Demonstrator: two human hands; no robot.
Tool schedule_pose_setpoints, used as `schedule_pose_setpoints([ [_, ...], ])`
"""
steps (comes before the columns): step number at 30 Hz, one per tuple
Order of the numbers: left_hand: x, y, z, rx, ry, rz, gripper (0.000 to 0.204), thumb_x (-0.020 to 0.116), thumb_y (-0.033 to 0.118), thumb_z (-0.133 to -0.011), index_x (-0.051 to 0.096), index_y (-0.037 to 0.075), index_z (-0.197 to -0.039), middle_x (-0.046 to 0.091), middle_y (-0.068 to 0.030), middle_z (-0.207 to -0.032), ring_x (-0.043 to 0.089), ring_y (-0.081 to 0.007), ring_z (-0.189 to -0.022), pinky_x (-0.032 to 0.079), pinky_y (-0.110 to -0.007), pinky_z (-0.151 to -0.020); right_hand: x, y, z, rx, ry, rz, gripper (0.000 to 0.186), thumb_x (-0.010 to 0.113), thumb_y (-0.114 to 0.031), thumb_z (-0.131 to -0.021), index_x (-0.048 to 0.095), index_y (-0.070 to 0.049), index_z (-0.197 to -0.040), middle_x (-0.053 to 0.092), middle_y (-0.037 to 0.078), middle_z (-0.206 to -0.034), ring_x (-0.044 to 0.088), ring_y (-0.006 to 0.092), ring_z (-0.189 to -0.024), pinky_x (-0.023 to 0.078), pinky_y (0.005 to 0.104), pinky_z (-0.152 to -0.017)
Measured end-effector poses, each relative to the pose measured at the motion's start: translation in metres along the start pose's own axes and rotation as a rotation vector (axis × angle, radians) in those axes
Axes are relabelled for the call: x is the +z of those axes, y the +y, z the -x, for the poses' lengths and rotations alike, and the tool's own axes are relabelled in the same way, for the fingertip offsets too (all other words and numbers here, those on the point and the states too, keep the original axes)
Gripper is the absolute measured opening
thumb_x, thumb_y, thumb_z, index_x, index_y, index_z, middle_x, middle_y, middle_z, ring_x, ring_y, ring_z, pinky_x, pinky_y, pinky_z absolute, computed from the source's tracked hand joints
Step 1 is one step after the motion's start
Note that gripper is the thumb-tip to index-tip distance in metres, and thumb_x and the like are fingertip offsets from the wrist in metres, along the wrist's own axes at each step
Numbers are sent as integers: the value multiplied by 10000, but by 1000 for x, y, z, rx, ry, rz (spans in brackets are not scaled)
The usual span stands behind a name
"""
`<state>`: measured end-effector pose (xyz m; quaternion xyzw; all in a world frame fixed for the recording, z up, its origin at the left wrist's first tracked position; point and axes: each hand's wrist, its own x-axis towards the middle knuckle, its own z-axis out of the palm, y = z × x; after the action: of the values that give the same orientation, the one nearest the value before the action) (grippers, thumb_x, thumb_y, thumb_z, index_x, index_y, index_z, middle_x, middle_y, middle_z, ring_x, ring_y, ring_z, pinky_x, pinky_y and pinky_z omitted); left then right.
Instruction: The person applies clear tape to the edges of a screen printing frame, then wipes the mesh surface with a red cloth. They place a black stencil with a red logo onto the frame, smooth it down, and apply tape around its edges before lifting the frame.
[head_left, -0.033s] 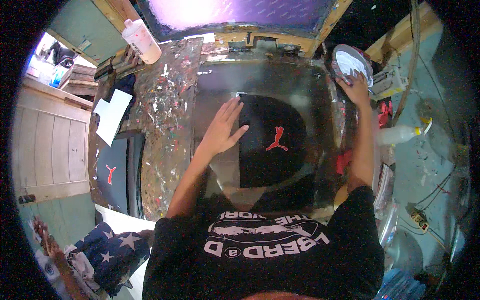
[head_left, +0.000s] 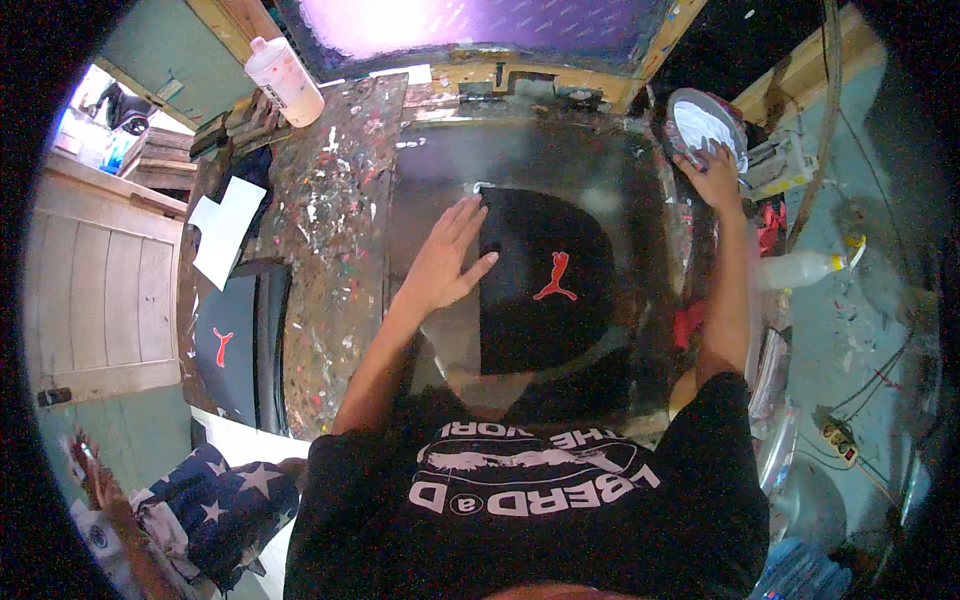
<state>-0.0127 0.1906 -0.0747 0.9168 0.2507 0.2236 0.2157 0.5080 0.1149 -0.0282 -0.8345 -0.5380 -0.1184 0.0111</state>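
A black panel [head_left: 540,330] with a curved right side and a red leaping-animal print [head_left: 556,277] lies on the dark, shiny work board [head_left: 430,155]. My left hand [head_left: 446,256] rests open and flat along the panel's left edge, its thumb spread toward the panel. At the far right, my right hand [head_left: 712,178] reaches to a round, dark-rimmed bowl [head_left: 683,103] with white material in it. Its fingers are apart over the bowl's near side, touching the white material or the rim. Whether that material is paste or cloth cannot be made out.
A stack of similar black panels [head_left: 240,330] lies left, beside white paper [head_left: 228,232]. A pinkish plastic bottle [head_left: 284,82] stands at the back left. A wooden-framed screen [head_left: 480,35] rises behind. A whitish bottle [head_left: 800,270] and a power strip [head_left: 840,443] are right. Another person's hand [head_left: 95,470] shows lower left.
My hands and the panel look the same. The other person's hand at the lower left has shifted slightly.
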Motion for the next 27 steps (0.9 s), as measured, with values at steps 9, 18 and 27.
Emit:
schedule_pose_setpoints([
  [9,-14,45,79,143,-288,33,773,701,407,-924,418,0,-1518,347,-187,-1633,288,-355,-1534,213,-526,-1253,-68,-68,86,-27,483,-317,493,782,-403,-888,696,-51,-1222,598,196,-1395,568,399,-1248,419,481,-1099],
  [18,-13,42,88,204,-302,5,801,662,474,-939,389,24,-1543,333,-167,-1644,246,-326,-1554,158,-531,-1270,-86,-265,315,-213,69,-966,325,758,-112,-816,717,-70,-1136,693,127,-1180,645,320,-1135,497,436,-1021],
  [27,-12,38,93,237,-281,-9,809,657,477,-934,386,27,-1549,353,-164,-1634,253,-306,-1553,145,-520,-1278,-65,-299,345,-444,-22,-836,368,755,-214,-810,712,-87,-1153,663,114,-1161,619,321,-1107,477,463,-971],
])
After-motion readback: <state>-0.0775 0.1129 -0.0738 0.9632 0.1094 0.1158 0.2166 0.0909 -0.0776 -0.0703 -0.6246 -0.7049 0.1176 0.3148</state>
